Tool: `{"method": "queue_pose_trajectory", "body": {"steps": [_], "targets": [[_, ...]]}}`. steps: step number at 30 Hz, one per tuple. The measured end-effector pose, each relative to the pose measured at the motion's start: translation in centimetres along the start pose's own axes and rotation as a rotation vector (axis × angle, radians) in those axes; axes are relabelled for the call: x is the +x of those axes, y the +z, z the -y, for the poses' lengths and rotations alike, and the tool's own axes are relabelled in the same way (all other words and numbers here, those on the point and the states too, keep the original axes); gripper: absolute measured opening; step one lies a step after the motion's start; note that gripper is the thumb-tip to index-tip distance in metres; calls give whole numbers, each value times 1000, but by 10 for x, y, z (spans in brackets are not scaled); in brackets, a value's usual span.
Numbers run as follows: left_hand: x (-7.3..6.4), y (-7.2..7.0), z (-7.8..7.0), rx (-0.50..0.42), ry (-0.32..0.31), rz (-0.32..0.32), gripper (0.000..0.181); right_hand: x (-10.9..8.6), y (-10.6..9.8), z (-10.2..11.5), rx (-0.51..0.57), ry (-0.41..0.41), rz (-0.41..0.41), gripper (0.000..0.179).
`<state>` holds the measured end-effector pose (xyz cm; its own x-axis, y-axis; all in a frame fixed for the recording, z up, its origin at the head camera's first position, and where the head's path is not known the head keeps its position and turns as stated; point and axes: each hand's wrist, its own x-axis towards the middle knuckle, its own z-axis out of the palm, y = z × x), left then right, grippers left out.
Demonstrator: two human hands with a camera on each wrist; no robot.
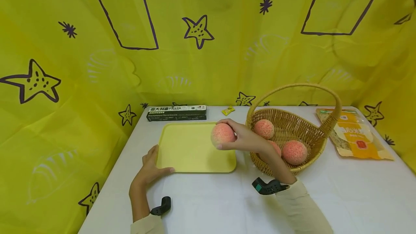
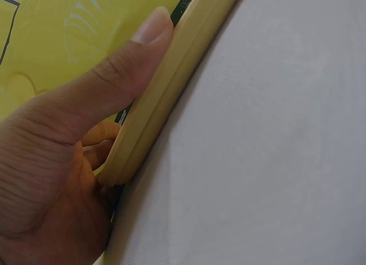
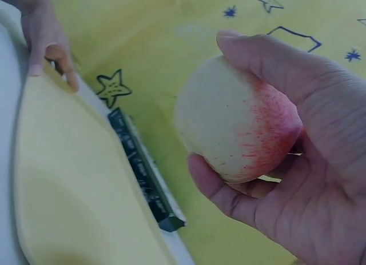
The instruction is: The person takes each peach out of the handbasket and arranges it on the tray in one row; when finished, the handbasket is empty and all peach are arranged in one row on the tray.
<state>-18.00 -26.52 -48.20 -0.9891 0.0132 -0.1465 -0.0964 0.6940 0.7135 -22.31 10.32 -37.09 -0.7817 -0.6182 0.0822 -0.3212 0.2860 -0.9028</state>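
Head cam sits on my head, faces forward and down, widest and farthest off: takes in the tabletop (image 1: 208, 198), my left hand (image 1: 151, 167), my right hand (image 1: 240, 138) and the yellow backdrop (image 1: 221, 71). Left-wrist cam is very close, tilted, looking along my thumb at the tray (image 1: 191, 151) edge. Right-wrist cam, also close and tilted, faces the peach (image 1: 221, 135) in my grip and looks past it. Head and right-wrist share both hands, peach, tray, pasta box (image 1: 176, 113); both wrist views share tray and left hand.

Yellow starfish-print fabric (image 1: 227, 71) around a white table (image 1: 208, 198) shows a curtained booth.
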Motion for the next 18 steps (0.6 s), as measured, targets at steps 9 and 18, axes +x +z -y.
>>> {"method": "queue_pose_trajectory", "body": {"steps": [9,18], "targets": [[1,2,1,-39,14,5,127,30,28,-26,-59,15,-34,72],[-1,0,3,-37,0,4,128,56,62,-61,-83,58,-50,72]]}}
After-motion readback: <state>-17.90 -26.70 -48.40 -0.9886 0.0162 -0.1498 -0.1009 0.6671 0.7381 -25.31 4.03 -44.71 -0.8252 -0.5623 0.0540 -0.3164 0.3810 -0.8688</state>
